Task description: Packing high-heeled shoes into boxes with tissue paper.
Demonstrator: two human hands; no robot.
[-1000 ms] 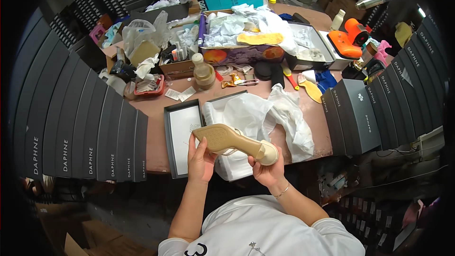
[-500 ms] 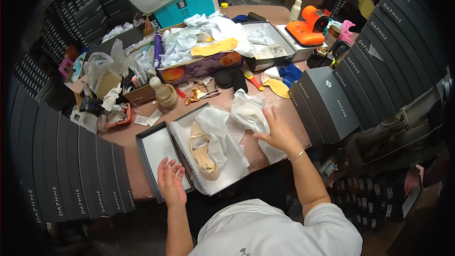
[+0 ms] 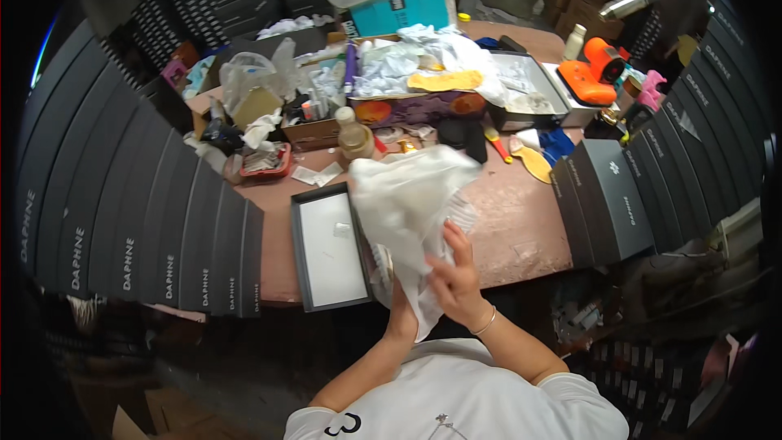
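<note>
A large sheet of white tissue paper (image 3: 411,204) is lifted up over the front edge of the pink-brown table (image 3: 513,228), and both my hands are on its lower part. My right hand (image 3: 458,275) grips the paper's right edge with the fingers pointing up. My left hand (image 3: 401,316) is mostly hidden behind and under the sheet, holding it from below. A black box lid with a white inside (image 3: 330,251) lies just left of the paper. The shoe and the box beneath the sheet are hidden.
Rows of black shoe boxes stand at the left (image 3: 130,228) and right (image 3: 607,200). The back of the table holds clutter: a small bottle (image 3: 354,137), a yellow insole (image 3: 445,81), an orange tool (image 3: 593,73), a teal box (image 3: 403,10) and an open grey box (image 3: 529,90).
A second ago I held a beige heeled shoe in both hands; then it lay in the box. Now the tissue paper is raised over the box and hides the shoe.
</note>
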